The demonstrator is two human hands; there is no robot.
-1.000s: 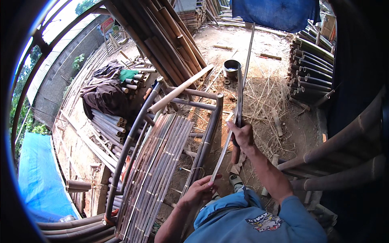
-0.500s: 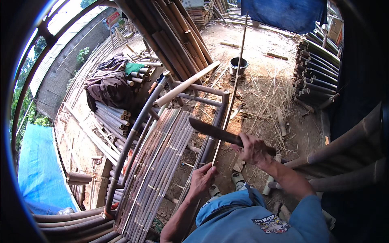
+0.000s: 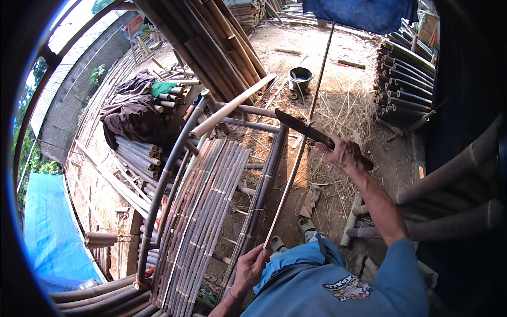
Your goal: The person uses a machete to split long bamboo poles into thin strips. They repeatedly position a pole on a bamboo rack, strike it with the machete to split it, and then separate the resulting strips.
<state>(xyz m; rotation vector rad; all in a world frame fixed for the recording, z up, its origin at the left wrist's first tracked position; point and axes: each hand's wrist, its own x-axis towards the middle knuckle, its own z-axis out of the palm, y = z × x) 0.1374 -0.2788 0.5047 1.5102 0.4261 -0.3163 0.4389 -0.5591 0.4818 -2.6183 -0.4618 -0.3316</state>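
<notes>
A long thin bamboo strip (image 3: 285, 196) runs from near my body up toward the blue cloth at the top. My left hand (image 3: 250, 268) pinches its near, pale end. My right hand (image 3: 344, 154) is closed round the handle of a machete (image 3: 298, 124) with a broad dark blade. The blade lies across the strip partway along, its tip pointing left and away. To the left stands a bamboo bench (image 3: 208, 211) with a seat of narrow slats; a thick pale bamboo pole (image 3: 232, 105) rests across its far end.
A black bucket (image 3: 300, 77) stands on the ground beyond the blade, with loose shavings (image 3: 346, 119) beside it. Stacked bamboo poles (image 3: 404, 87) lie at the right. More poles (image 3: 211, 47) lean at the back. A blue tarp (image 3: 47, 227) hangs at the far left.
My right hand has pushed the machete away along the strip and slightly right. My left hand has come nearer my body, still on the strip's end. The view has shifted slightly.
</notes>
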